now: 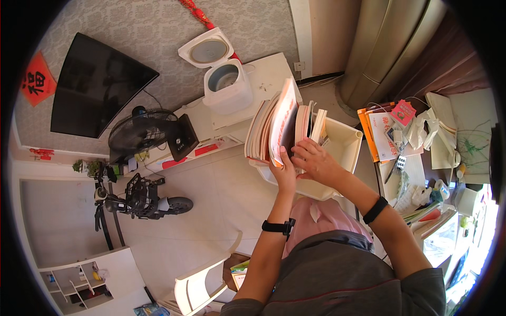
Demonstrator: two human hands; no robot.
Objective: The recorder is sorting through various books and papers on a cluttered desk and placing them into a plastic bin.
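Note:
A row of books stands on edge across a cream plastic bin point(344, 154) in front of me. My left hand point(284, 170) grips the lower edge of a white-covered paperback book point(281, 122) with red print, its thumb lying on the cover. This book rises above the others and leans slightly. To its left is a packed stack of books point(259, 132); to its right stand thinner books point(303, 122). My right hand point(316, 160) rests against the near edges of the right-hand books, fingers a little apart. Both wrists wear black bands. The bin's left part is hidden under the books.
A low white cabinet point(272, 73) beyond the bin carries an open rice cooker point(229, 85) and a fan point(142, 132). On the right, a cluttered desk point(407, 170) holds papers and books. An electric scooter point(138, 199) stands at left, near a white chair point(191, 292).

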